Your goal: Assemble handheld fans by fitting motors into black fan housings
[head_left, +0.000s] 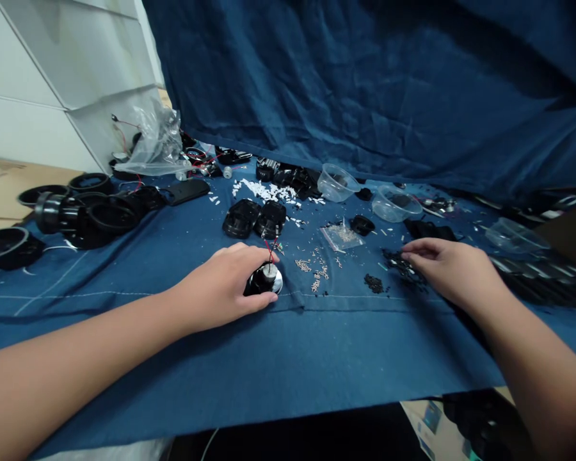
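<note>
My left hand (pixel 225 280) is curled around a black round housing with a small motor (pixel 269 272) at its centre and a shiny rim. Red and dark wires rise from the motor. Over a loose pile of small black parts (pixel 406 266), my right hand (pixel 439 259) has its thumb and fingertips pinched together; whatever lies between them is too small to make out. Between the hands are scattered small screws (pixel 319 272) and a little heap of black bits (pixel 373 283). Two black covers (pixel 271 219) lie just beyond my left hand.
Black ring-shaped housings (pixel 91 208) are piled at the left, near a clear plastic bag (pixel 158 137). White bits (pixel 269 191), clear tubs (pixel 336 182) and a small bag of screws (pixel 342 235) lie farther back. Stacked black pieces (pixel 547 282) line the right side of the blue cloth (pixel 326 358).
</note>
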### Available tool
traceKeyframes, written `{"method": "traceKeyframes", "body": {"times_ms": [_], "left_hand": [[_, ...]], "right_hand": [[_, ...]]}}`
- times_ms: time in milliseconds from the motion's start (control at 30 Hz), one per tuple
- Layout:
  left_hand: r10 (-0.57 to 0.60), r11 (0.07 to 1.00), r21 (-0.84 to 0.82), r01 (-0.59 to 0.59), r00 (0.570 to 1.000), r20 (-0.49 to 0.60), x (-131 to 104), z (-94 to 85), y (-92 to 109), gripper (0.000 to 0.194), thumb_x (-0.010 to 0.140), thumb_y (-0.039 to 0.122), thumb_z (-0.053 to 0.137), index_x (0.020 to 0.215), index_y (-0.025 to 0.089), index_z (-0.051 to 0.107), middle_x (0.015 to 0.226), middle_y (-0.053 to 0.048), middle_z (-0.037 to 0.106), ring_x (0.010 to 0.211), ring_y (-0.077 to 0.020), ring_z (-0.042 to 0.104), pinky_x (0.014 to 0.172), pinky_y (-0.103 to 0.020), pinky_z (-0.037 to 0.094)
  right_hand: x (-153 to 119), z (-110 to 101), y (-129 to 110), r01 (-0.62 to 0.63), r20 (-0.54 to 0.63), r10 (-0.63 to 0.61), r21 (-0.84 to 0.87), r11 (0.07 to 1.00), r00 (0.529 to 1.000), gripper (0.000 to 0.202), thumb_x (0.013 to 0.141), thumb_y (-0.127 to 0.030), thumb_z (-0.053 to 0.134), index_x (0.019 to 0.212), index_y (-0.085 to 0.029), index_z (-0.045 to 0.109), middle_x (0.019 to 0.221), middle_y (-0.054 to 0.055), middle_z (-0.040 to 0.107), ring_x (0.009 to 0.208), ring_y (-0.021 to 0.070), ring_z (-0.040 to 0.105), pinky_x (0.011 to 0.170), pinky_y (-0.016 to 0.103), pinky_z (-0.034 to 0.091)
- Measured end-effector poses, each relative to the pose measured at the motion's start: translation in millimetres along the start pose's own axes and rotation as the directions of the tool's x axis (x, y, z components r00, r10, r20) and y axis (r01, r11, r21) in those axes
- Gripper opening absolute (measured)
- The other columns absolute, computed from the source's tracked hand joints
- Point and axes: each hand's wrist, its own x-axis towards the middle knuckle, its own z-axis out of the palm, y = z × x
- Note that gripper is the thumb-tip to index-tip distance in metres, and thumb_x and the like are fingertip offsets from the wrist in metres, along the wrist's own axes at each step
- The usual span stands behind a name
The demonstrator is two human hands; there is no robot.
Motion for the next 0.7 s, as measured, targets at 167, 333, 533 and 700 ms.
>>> {"method": "traceKeyframes", "body": {"times_ms": [167, 333, 533, 700], "left_hand": [[0.002, 1.000, -0.007, -0.002, 1.000, -0.023, 1, 1.6, -1, 0.046, 0.096, 0.049, 0.080, 0.135, 0.026, 0.069, 0.133, -0.009, 0.078, 0.122, -0.0332, 0.073, 0.107, -0.051, 0.058], [-0.040, 0.997, -0.075, 0.036, 0.998, -0.050, 1, 4.7, -1, 0.045, 0.092, 0.048, 0.082, 0.127, 0.025, 0.065, 0.130, -0.011, 0.076, 0.116, -0.0320, 0.073, 0.101, -0.051, 0.059], [0.153, 0.977, -0.120, -0.179, 0.969, -0.195, -1, -5.5, 5, 0.024, 0.096, 0.038, 0.079, 0.090, 0.023, 0.061, 0.129, -0.008, 0.072, 0.129, -0.0278, 0.067, 0.110, -0.046, 0.053], [0.187, 0.964, -0.153, -0.217, 0.964, -0.188, -4, -6.7, 4, 0.005, 0.101, 0.029, 0.078, 0.100, 0.028, 0.083, 0.137, -0.005, 0.071, 0.135, -0.0222, 0.066, 0.119, -0.039, 0.051]], "right_hand": [[-15, 3, -41, 0.187, 0.048, -0.202, 0.221, 0.957, 0.978, 0.035, 0.088, -0.049, 0.075, 0.108, -0.022, 0.085, 0.097, 0.008, 0.081, 0.087, 0.0236, 0.076, 0.081, 0.036, 0.058], [-47, 21, -99, 0.316, 0.113, -0.409, 0.462, 0.829, 0.906, 0.041, 0.092, -0.060, 0.077, 0.106, -0.022, 0.084, 0.107, 0.006, 0.081, 0.090, 0.0170, 0.077, 0.080, 0.028, 0.062], [-96, 51, -154, 0.495, -0.095, -0.590, 0.657, 0.568, 0.802, 0.012, 0.097, -0.030, 0.080, 0.105, -0.023, 0.085, 0.095, 0.002, 0.080, 0.077, 0.0100, 0.071, 0.069, 0.021, 0.058], [-103, 73, -154, 0.530, -0.128, -0.611, 0.653, 0.541, 0.782, 0.008, 0.100, -0.028, 0.079, 0.105, -0.024, 0.083, 0.098, 0.001, 0.081, 0.079, 0.0106, 0.074, 0.071, 0.023, 0.061]]}}
